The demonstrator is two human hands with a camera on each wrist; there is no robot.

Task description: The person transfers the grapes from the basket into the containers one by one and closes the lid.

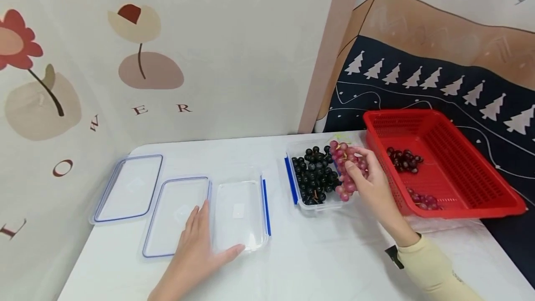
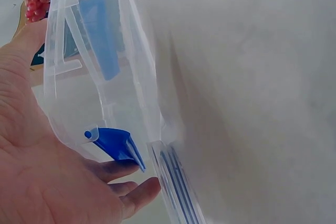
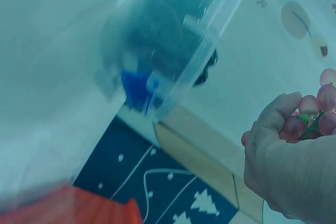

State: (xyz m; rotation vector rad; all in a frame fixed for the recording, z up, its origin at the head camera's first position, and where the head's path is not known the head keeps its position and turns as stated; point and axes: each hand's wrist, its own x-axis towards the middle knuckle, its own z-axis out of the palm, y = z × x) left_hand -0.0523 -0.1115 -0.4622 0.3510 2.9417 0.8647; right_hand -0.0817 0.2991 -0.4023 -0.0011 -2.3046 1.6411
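Observation:
My right hand (image 1: pixel 369 178) holds a bunch of red grapes (image 1: pixel 342 159) above the right side of a clear container of black grapes (image 1: pixel 314 175). In the right wrist view, the thumb and fingers curl round the red grapes (image 3: pixel 326 98), and a bit of green stem shows. My left hand (image 1: pixel 197 245) has its fingers extended by the left wall of a second clear container (image 1: pixel 240 226), with its thumb at the near edge. The left wrist view puts its fingertips beside a blue clip (image 2: pixel 118 145) on that container.
Two clear lids with blue seals, the nearer lid (image 1: pixel 177 212) and the farther lid (image 1: pixel 129 189), lie at the left. A red basket (image 1: pixel 472 175) at the right holds a dark grape cluster (image 1: pixel 404 160) and a red one (image 1: pixel 424 200). A printed cloth wall stands behind.

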